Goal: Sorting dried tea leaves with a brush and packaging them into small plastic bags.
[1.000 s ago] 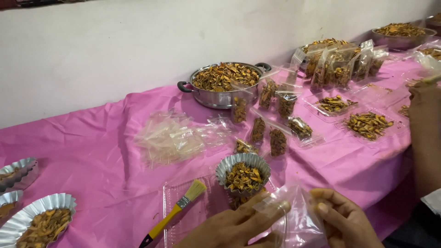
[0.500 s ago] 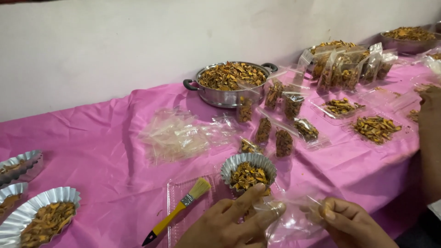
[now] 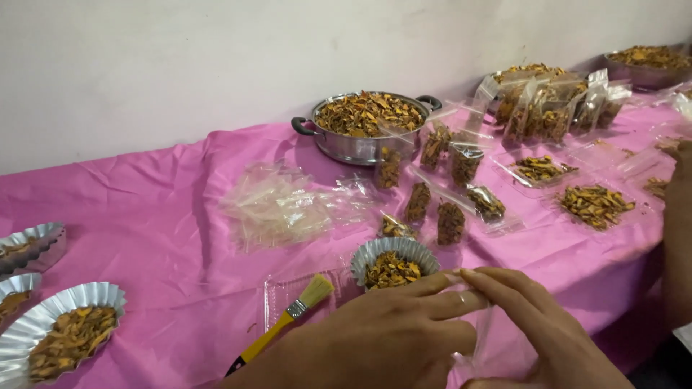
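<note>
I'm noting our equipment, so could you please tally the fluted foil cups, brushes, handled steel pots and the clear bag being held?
Fluted foil cups: 4
Yellow-handled brush: 1
Handled steel pot: 1
Clear bag being held: 1
Total: 7

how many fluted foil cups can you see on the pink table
4: one beside the left hand, and three at the left edge: upper, middle, lower. Others may lie out of frame.
</note>
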